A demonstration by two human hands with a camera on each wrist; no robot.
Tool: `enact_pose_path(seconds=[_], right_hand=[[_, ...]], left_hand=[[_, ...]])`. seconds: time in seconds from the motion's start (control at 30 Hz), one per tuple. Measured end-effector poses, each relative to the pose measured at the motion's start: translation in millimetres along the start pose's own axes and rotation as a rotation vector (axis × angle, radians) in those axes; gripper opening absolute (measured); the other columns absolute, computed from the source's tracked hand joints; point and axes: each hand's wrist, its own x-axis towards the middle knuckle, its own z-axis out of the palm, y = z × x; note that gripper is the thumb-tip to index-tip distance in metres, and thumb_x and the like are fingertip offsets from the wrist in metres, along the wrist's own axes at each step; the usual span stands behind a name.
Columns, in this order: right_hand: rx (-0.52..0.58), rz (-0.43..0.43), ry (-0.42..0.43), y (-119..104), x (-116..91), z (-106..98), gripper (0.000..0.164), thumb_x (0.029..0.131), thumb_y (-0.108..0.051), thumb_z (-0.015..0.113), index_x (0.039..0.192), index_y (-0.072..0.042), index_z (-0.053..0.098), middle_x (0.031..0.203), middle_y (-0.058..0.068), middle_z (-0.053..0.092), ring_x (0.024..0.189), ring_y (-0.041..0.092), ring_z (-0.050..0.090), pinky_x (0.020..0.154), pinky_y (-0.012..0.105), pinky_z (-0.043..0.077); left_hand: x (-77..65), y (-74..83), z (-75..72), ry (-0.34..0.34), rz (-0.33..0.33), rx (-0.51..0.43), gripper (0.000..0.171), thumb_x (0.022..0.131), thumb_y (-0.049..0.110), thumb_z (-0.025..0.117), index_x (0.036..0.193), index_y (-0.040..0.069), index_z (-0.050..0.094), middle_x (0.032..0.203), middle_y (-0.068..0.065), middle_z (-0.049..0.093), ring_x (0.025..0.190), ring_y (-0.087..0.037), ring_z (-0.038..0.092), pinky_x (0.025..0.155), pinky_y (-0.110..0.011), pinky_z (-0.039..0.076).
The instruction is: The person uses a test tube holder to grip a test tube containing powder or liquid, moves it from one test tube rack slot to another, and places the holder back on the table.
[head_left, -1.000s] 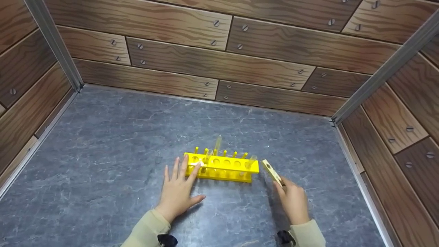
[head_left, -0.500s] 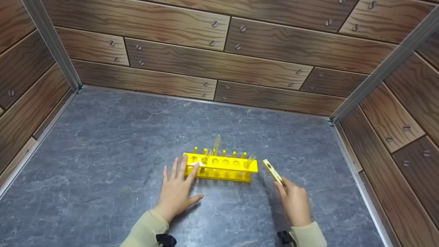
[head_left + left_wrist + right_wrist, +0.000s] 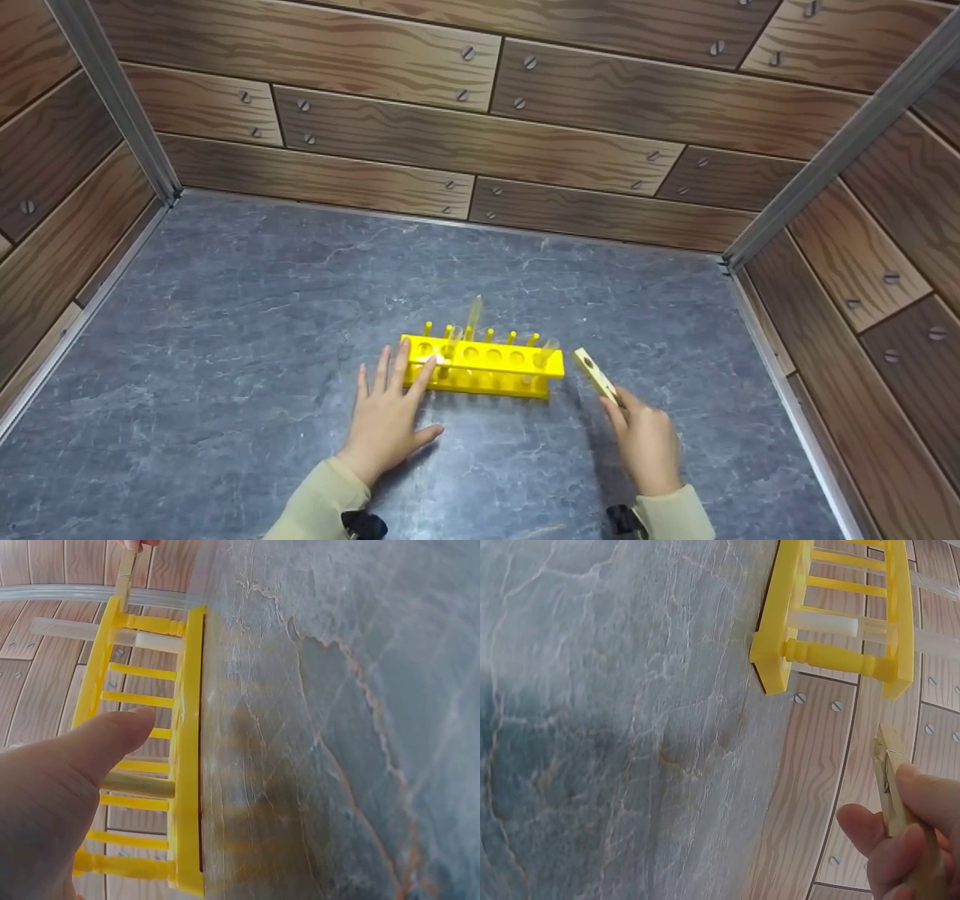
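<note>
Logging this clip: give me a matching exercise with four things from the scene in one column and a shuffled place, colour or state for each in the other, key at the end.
Things
1. yellow rack
2. wooden clip
3. left grip
4. back wall

Descriptions
A. Held by the right grip, beside the rack's right end
B. Brown plank pattern with screw heads
C. Stands on the blue-grey tabletop, bearing clear tubes
D. Fingers spread, at the rack's left end

Right pairs: 1-C, 2-A, 3-D, 4-B
</note>
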Motion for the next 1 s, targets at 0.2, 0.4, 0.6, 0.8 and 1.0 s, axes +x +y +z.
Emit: enact_pose_path(seconds=[0.2, 0.4, 0.6, 0.8, 1.0], right_hand=[[0.008, -0.027, 0.017, 1, 0, 0, 0.026, 0.086, -0.020, 0.067, 0.102, 0.001, 0.069, 0.068, 0.009, 0.066, 0.043, 0.012, 0.043, 0.039, 0.029, 0.037], [0.020, -0.012, 0.000, -2, 1, -4, 0.029, 0.088, -0.021, 0.065, 0.105, 0.002, 0.068, 0.064, 0.007, 0.063, 0.039, 0.010, 0.038, 0.035, 0.026, 0.032], [0.015, -0.021, -0.005, -6, 3, -8, 0.028, 0.088, -0.019, 0.066, 0.104, 0.003, 0.068, 0.062, 0.007, 0.063, 0.038, 0.010, 0.037, 0.034, 0.024, 0.031], [0.026, -0.059, 0.021, -9, 3, -11, 0.025, 0.087, -0.017, 0.067, 0.101, 0.004, 0.068, 0.062, 0.007, 0.063, 0.039, 0.009, 0.039, 0.034, 0.023, 0.032], [0.020, -0.080, 0.039, -12, 4, -13, 0.024, 0.085, -0.016, 0.068, 0.100, 0.004, 0.068, 0.065, 0.009, 0.065, 0.042, 0.009, 0.041, 0.036, 0.024, 0.036]], left_hand=[[-0.4, -0.7, 1.0, 0.008, 0.008, 0.003, 0.096, 0.072, 0.063, 0.066, 0.149, 0.023, 0.025, 0.154, -0.019, 0.006, 0.136, -0.044, 0.014, 0.102, -0.067, 0.017], [-0.1, -1.0, 0.7, 0.005, 0.013, 0.018, 0.097, 0.072, 0.062, 0.067, 0.149, 0.022, 0.024, 0.154, -0.019, 0.007, 0.136, -0.045, 0.016, 0.101, -0.067, 0.019], [0.9, -0.6, -0.7, 0.007, 0.013, 0.000, 0.097, 0.072, 0.061, 0.067, 0.149, 0.022, 0.024, 0.154, -0.019, 0.007, 0.136, -0.045, 0.015, 0.102, -0.067, 0.017], [-0.5, 0.1, -1.5, -0.018, 0.004, 0.006, 0.096, 0.073, 0.062, 0.066, 0.149, 0.023, 0.023, 0.154, -0.018, 0.005, 0.137, -0.044, 0.012, 0.103, -0.066, 0.016], [0.1, -0.1, -1.4, -0.018, 0.003, 0.009, 0.095, 0.073, 0.062, 0.066, 0.149, 0.023, 0.024, 0.154, -0.018, 0.005, 0.136, -0.045, 0.013, 0.103, -0.067, 0.016]])
